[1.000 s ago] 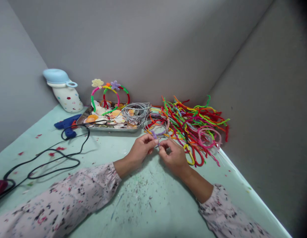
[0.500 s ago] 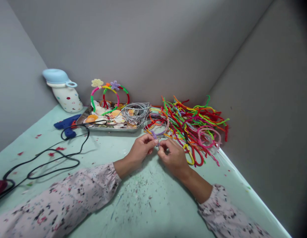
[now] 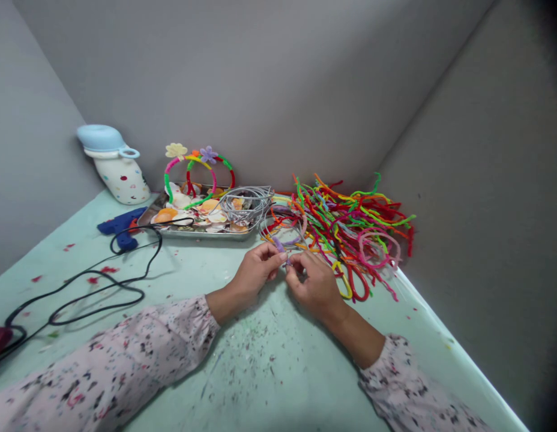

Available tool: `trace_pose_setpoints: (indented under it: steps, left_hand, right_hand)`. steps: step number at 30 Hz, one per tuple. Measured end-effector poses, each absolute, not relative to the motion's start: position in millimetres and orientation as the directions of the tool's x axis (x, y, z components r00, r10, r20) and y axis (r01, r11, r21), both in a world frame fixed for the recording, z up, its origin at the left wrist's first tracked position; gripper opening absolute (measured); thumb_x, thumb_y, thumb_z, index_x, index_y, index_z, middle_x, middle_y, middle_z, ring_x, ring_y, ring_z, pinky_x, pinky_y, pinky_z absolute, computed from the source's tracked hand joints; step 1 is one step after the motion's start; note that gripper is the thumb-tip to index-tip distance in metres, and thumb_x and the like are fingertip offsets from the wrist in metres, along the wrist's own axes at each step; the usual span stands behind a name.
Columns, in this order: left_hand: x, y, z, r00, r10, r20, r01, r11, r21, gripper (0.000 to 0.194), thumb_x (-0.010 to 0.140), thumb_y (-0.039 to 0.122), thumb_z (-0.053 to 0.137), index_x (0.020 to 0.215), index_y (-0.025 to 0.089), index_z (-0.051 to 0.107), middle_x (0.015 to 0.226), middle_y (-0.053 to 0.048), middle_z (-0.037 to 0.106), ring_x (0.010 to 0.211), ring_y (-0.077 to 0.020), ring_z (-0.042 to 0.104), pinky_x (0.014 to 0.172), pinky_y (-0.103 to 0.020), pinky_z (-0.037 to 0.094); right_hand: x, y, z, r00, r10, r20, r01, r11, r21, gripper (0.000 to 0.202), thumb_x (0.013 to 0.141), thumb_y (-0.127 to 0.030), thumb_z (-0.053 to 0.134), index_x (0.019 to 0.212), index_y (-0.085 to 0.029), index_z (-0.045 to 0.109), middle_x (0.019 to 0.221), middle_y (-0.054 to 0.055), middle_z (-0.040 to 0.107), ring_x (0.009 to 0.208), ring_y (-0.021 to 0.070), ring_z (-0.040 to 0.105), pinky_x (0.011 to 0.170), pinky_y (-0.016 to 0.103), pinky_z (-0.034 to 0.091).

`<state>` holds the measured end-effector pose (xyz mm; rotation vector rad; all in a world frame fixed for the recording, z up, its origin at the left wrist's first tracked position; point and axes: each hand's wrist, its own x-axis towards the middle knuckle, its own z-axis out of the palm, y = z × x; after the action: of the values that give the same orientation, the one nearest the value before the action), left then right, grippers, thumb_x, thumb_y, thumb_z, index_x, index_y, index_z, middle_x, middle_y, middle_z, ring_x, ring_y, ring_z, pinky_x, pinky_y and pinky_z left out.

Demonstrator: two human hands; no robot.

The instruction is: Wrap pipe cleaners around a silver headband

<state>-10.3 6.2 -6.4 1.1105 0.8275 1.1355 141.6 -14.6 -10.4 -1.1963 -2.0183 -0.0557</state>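
A round wire hoop, partly wrapped in fuzzy pipe cleaner, has a purple pipe cleaner [image 3: 279, 244] at its near side. My left hand [image 3: 258, 270] pinches the purple piece between thumb and forefinger. Close on its right, my right hand [image 3: 312, 279] has its fingertips pressed together on the purple piece's near end. The fingertips partly hide that end. Just beyond both hands lies the rest of the hoop, over loose pipe cleaners.
Scissors with yellow and red handles [image 3: 360, 284] lie by a heap of pipe cleaners [image 3: 350, 210]. A metal tray [image 3: 201, 235] holds shells, wire and two decorated hoops. A blue glue gun [image 3: 122, 227], black cord [image 3: 143, 276] and bottle [image 3: 120, 174] are at left.
My right fingertips have shifted very slightly around the near end of the purple piece. My left hand keeps its place.
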Motion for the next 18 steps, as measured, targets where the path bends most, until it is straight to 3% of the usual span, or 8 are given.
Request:
trace_pose_setpoints:
  steps: [11, 18]
  left_hand:
    - [-10.0, 8.1, -10.5, 0.246, 0.969, 0.026, -0.275, 0.045, 0.961, 0.022, 0.077, 0.029, 0.068, 0.070, 0.015, 0.053, 0.054, 0.006, 0.044, 0.046, -0.0048, 0.036, 0.046, -0.021, 0.024]
    - [-9.7, 6.4, -7.0, 0.240, 0.971, 0.009, -0.287, 0.063, 0.956, 0.022, 0.076, 0.029, 0.068, 0.067, 0.016, 0.052, 0.053, 0.006, 0.043, 0.045, -0.0049, 0.036, 0.046, -0.021, 0.024]
  right_hand:
    - [139.3, -13.6, -12.2, -0.311, 0.660, 0.684, 0.829, 0.541, -0.145, 0.006, 0.084, -0.017, 0.053, 0.082, -0.019, 0.059, 0.072, 0.003, 0.060, 0.069, 0.0193, 0.053, 0.071, 0.033, 0.041]
    - [139.4, -15.0, -10.5, -0.343, 0.650, 0.679, 0.829, 0.549, -0.108, 0.010, 0.085, -0.015, 0.051, 0.083, -0.018, 0.060, 0.071, 0.003, 0.059, 0.068, 0.0188, 0.053, 0.071, 0.033, 0.041]
